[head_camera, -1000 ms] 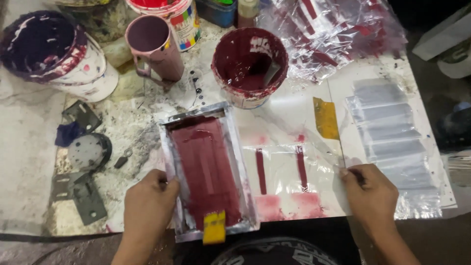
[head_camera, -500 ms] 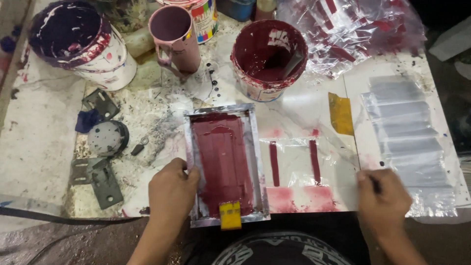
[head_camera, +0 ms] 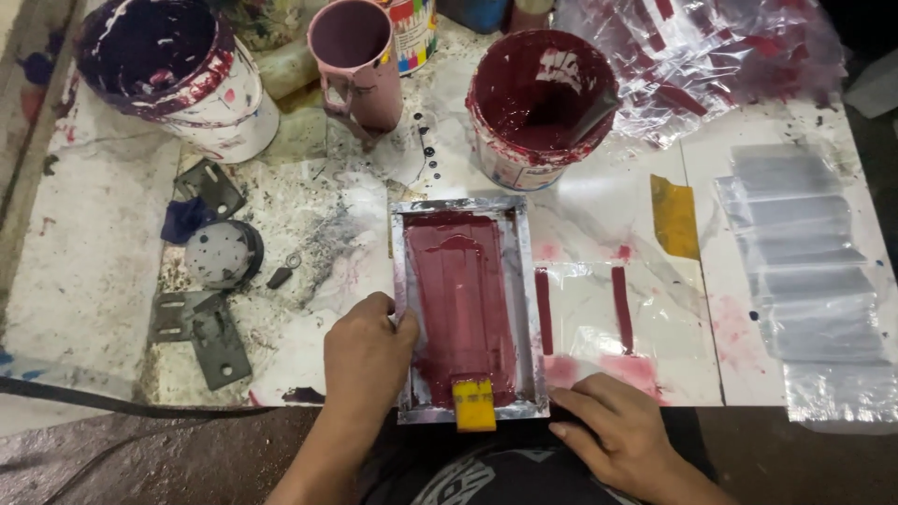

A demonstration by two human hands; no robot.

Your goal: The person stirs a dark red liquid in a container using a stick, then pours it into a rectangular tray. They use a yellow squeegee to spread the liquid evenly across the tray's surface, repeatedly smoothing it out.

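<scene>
holding the print frame at its near corners

left hand (head_camera: 367, 360) is pressed flat on the small screen frame (head_camera: 468, 309), left rail, not closed round it. right hand (head_camera: 625, 432) rests open at the frame's near-right corner, fingertips on the table edge. yellow squeegee (head_camera: 474, 403) sits at the frame's near end. frame looks stiff and light; mesh is wet with maroon ink, so grip the bare metal rails. printed plastic bag (head_camera: 599, 323) lies just right of the frame.

Screen frame (head_camera: 468, 309) lies left of plastic bag (head_camera: 599, 327).
</scene>
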